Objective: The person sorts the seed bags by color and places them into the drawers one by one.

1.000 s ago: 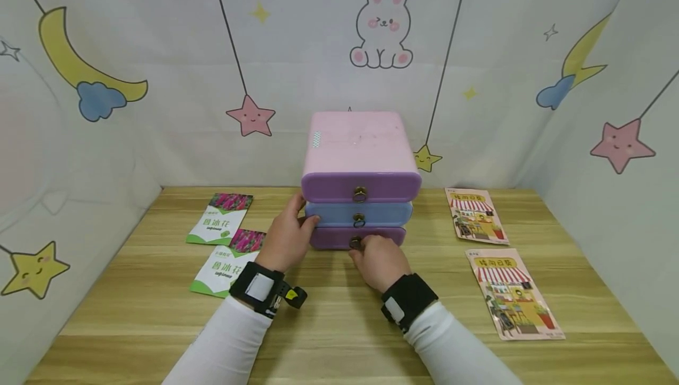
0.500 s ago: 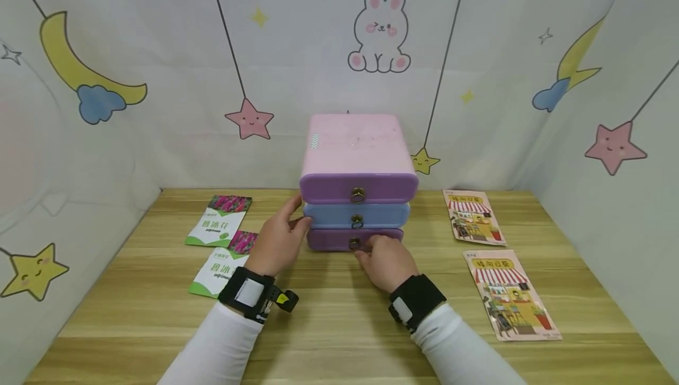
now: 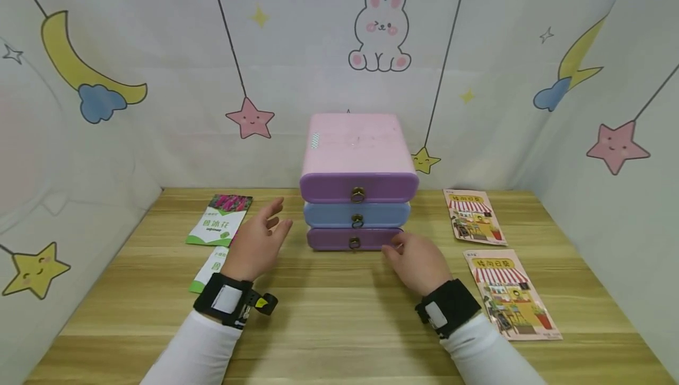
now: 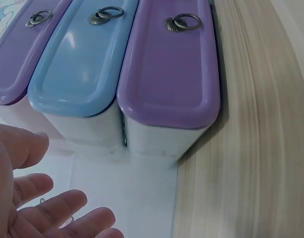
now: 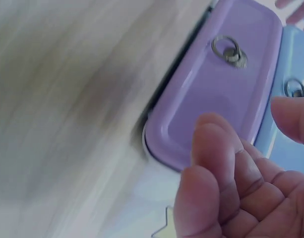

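Drawers, three of them, stacked up in a pink-topped unit (image 3: 355,143) at the back middle of the wooden table (image 3: 339,326), and all three look closed! Purple on top (image 3: 326,188), the blue drawer (image 3: 326,215) in the middle, a second purple drawer (image 3: 330,239) at the bottom, each with its metal ring handle, the lowest ring (image 3: 354,243) hanging in plain sight.

Out on the left, the left hand (image 3: 258,246) is up beside the unit and apart from it, fingers loosely spread, thumb well away from them, palm turned towards the unit's side. And over on the right, the right hand (image 3: 421,262) sits at the right end of that bottom drawer, fingers softly bent, thumb and fingertips apart; whether a fingertip meets the drawer front, I can't tell.

Look to the flanks! Two packets lie on the left: the upper green-and-white packet (image 3: 216,223), and the lower green-and-white packet (image 3: 208,268), partly hidden behind the left hand. On the right, two more with striped awnings: the farther awning packet (image 3: 474,217) and the nearer awning packet (image 3: 514,296), close by the right sleeve (image 3: 485,346). Behind it all, a winking rabbit (image 3: 380,34) hangs on the white backdrop (image 3: 302,49).
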`<act>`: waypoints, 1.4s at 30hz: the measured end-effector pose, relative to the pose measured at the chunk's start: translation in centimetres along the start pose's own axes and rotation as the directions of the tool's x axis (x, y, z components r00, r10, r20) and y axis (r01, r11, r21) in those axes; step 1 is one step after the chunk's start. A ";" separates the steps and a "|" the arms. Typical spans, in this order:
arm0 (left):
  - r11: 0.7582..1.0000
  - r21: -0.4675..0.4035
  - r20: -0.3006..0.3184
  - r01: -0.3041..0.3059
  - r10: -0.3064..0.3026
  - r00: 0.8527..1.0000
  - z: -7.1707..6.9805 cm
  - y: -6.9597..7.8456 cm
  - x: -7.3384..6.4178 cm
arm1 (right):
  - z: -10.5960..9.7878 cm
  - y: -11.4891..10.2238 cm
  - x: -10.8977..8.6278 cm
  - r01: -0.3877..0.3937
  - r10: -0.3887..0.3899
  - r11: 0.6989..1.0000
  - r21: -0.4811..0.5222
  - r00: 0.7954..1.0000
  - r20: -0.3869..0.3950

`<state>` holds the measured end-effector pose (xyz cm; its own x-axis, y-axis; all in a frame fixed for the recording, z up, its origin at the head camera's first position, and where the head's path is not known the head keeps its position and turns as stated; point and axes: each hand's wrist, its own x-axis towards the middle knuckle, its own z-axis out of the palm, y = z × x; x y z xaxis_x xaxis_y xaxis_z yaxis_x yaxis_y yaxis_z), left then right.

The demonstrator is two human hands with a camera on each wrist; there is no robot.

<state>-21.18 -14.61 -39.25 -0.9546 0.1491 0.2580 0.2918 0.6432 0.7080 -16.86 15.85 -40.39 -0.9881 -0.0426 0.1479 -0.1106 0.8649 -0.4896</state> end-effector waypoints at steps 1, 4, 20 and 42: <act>1.000 0.007 -0.005 0.001 -0.001 1.000 -0.1 0.0 -0.1 | -0.2 0.2 -0.1 -0.007 0.007 1.000 0.008 1.000 -0.008; 1.000 0.013 -0.011 -0.003 0.003 1.000 -0.4 -0.2 -0.2 | -0.4 0.7 -0.2 -0.020 0.021 0.999 0.027 0.999 -0.034; 0.984 -0.168 -0.010 -0.058 0.057 0.998 0.4 1.3 0.5 | 0.0 -0.9 0.3 0.015 -0.002 0.993 0.116 0.994 -0.112; 0.927 -0.287 -0.140 -0.242 0.209 0.968 1.8 4.6 2.9 | 1.7 -4.3 1.3 0.039 -0.006 0.965 0.258 0.992 -0.127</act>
<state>-22.74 -9.91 -36.45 -0.8544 0.1735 0.4898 0.5185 0.3450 0.7824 -17.85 11.24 -39.58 -0.9658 0.0161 0.2589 -0.1728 0.7044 -0.6885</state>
